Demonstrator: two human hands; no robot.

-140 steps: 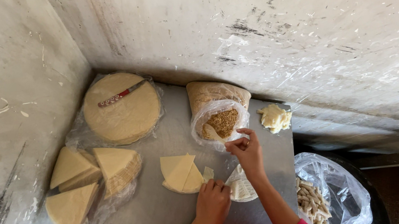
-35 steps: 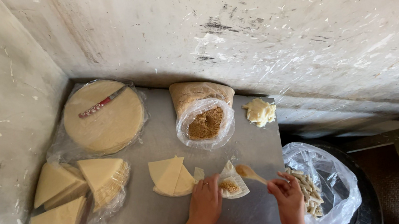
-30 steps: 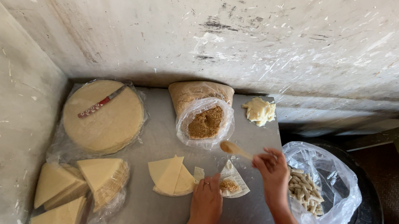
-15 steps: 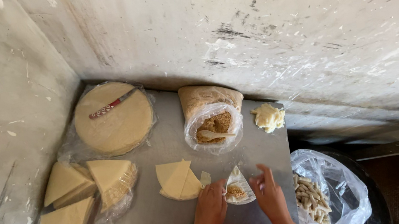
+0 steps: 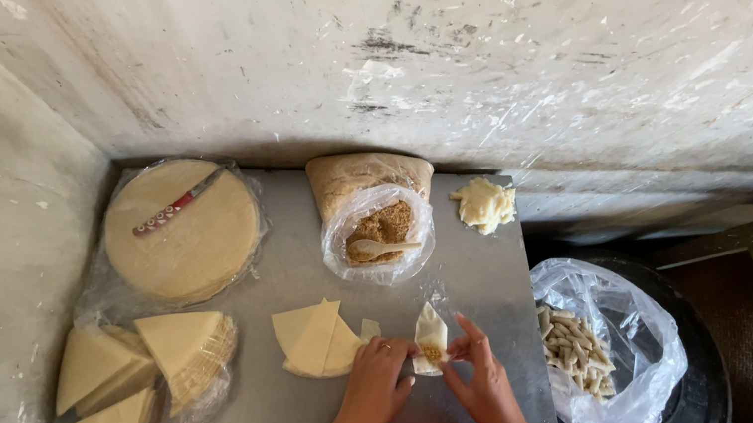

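Both hands meet over a small folded pastry sheet (image 5: 431, 334) with brown filling showing at its lower tip. My left hand (image 5: 376, 383) pinches its left edge and wears a ring. My right hand (image 5: 481, 378) holds its right edge. The piece rests low over the grey metal table (image 5: 468, 278). Just left of it lies a small pile of triangular pastry sheets (image 5: 314, 340). Behind stands an open clear bag of brown crumbly filling (image 5: 377, 226) with a pale spoon (image 5: 380, 246) lying in it.
A round stack of pastry sheets (image 5: 184, 234) with a red-handled knife (image 5: 177, 204) sits at the back left. Wedge-cut stacks (image 5: 136, 380) lie on plastic at the left. A lump of pale dough (image 5: 484, 203) lies back right. A bag of finished rolls (image 5: 578, 341) sits beyond the table's right edge.
My right hand carried filling on the spoon to the sheet, put the spoon back in the bag, and came back to the sheet. Both hands now fold it.
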